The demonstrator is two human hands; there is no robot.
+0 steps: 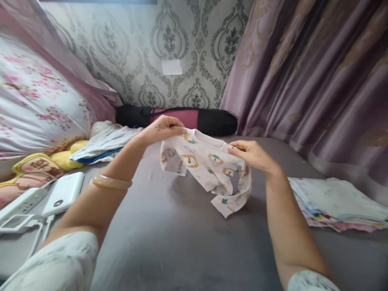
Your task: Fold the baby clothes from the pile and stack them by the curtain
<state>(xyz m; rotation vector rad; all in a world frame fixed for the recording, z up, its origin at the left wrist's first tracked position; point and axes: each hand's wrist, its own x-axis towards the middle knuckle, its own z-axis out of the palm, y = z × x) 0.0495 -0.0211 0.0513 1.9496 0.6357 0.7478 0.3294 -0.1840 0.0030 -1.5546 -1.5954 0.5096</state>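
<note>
A small white shirt [206, 159] with lion faces and green leaf prints hangs over the grey sheet. At its left shoulder, beside the neckline, my left hand [165, 128] pinches the fabric. My right hand [253, 155] grips the other shoulder. Both sleeves droop, and the right-side one bends round with its cuff near the sheet. The lower part of the shirt is folded over on itself. A pale bangle [111, 182] circles my left forearm.
Folded clothes lie at right [345, 202] and back left [103, 141]. At left are a white power bank [63, 193], a power strip [26, 201], cables and a yellow plush item [62, 160]. A black and pink bag [176, 117] lies along the wall.
</note>
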